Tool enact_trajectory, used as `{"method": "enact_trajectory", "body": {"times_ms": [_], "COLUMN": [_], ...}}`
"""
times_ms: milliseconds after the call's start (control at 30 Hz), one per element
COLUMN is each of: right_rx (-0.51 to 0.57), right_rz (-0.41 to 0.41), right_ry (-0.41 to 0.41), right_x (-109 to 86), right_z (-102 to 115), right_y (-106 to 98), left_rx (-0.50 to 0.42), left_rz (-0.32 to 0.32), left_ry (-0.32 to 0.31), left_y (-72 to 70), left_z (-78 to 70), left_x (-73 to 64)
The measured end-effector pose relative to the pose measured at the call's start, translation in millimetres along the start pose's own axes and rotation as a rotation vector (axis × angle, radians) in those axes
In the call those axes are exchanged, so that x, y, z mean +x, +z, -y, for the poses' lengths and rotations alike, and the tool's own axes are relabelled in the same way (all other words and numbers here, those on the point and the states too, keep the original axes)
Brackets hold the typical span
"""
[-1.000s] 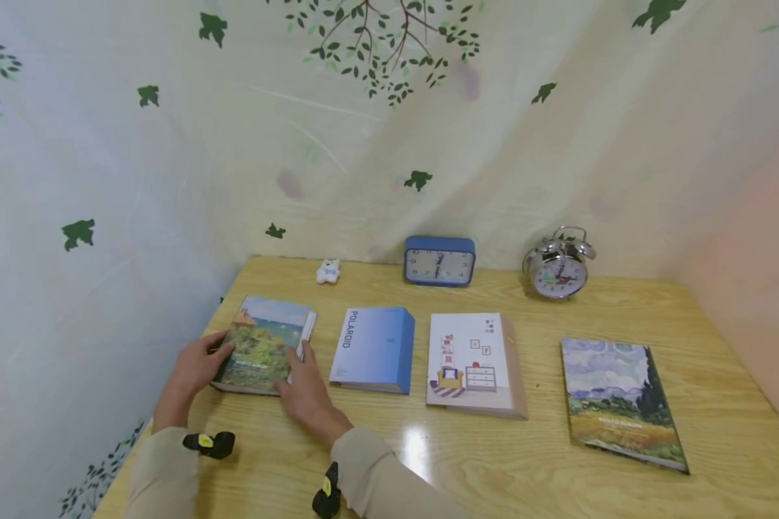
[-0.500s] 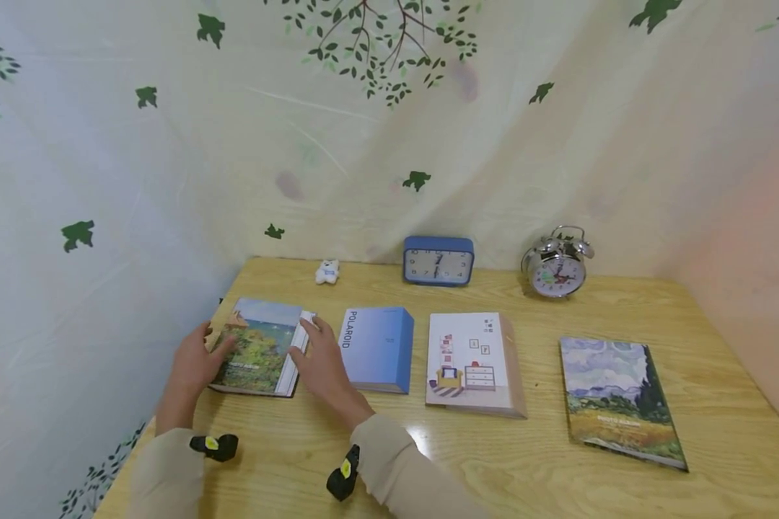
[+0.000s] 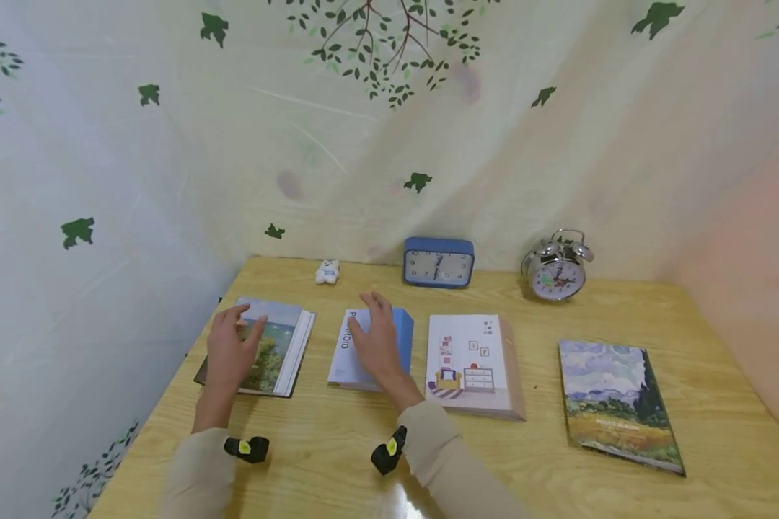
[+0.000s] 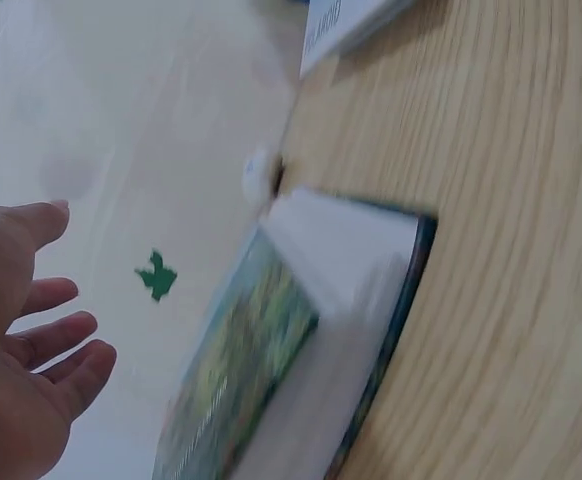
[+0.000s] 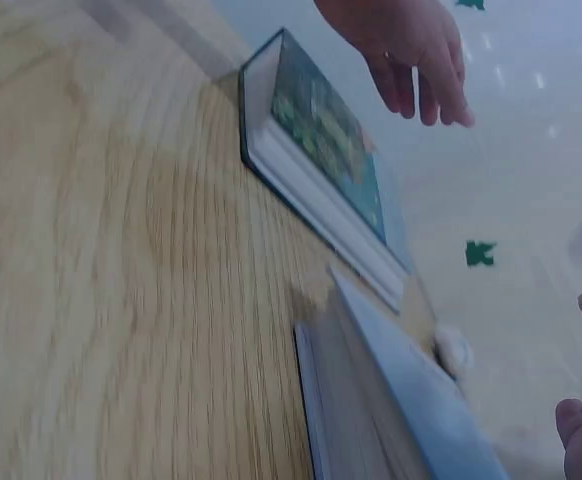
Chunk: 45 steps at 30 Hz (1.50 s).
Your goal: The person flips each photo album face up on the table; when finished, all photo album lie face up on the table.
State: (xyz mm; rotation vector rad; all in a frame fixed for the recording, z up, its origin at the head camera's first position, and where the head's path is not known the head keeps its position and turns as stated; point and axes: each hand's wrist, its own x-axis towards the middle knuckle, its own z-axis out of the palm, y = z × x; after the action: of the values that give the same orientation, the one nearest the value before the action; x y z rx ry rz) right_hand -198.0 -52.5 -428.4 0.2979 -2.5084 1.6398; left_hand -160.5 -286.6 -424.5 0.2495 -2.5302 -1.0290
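Note:
My left hand hovers over the photo album with a seaside garden painting, its fingers apart and holding nothing. The album lies at the left of the table; its front cover is shifted leftward, so white page edges show along its right side. In the left wrist view, white pages show beside the painted cover. My right hand is raised over the blue Polaroid album, hiding part of its cover; its fingers are loosely bent around nothing. In the right wrist view, only some fingertips show at the right edge.
A white album with a furniture drawing lies right of the blue one. Farther right is an album with a wheat field painting. A small white bear figure, a blue clock and a silver twin-bell clock line the back.
Both hands have come away from the seaside album. The right hand has moved right, over the blue album; the left has risen and moved right. The seaside cover has slid left, baring page edges.

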Motion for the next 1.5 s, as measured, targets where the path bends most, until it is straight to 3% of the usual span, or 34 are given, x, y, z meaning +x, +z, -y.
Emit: {"method": "enact_trajectory", "body": {"times_ms": [300,467,633,933,1233,1500], "right_rx": [-0.088,-0.115,-0.141,-0.169,-0.149,-0.144], "right_rz": [-0.052,0.023,0.092,0.142,0.144,0.136], "right_ry": [0.122,0.212,0.234,0.218,0.203,0.201], "right_x": [-5.1,-13.9,-24.6,-30.4,-31.9,-32.4], "right_z": [-28,-44,-51,-55,-52,-38], "right_y": [-25,-34,-39,-40,-42,-51], "left_rx": [-0.046,-0.018,0.041,0.148,0.223,0.173], "left_rz": [0.233,0.366,0.457,0.492,0.532,0.594], "left_ry": [0.048,0.059,0.051,0.060,0.068,0.098], "left_y": [40.2,61.3,79.7,100.0,99.4,94.6], "left_z": [-30.1,-41.4,-49.7,-60.5,-67.1,-71.9], "left_x": [-8.6,-15.8,-20.8,-24.0,-25.3,-26.7]}}
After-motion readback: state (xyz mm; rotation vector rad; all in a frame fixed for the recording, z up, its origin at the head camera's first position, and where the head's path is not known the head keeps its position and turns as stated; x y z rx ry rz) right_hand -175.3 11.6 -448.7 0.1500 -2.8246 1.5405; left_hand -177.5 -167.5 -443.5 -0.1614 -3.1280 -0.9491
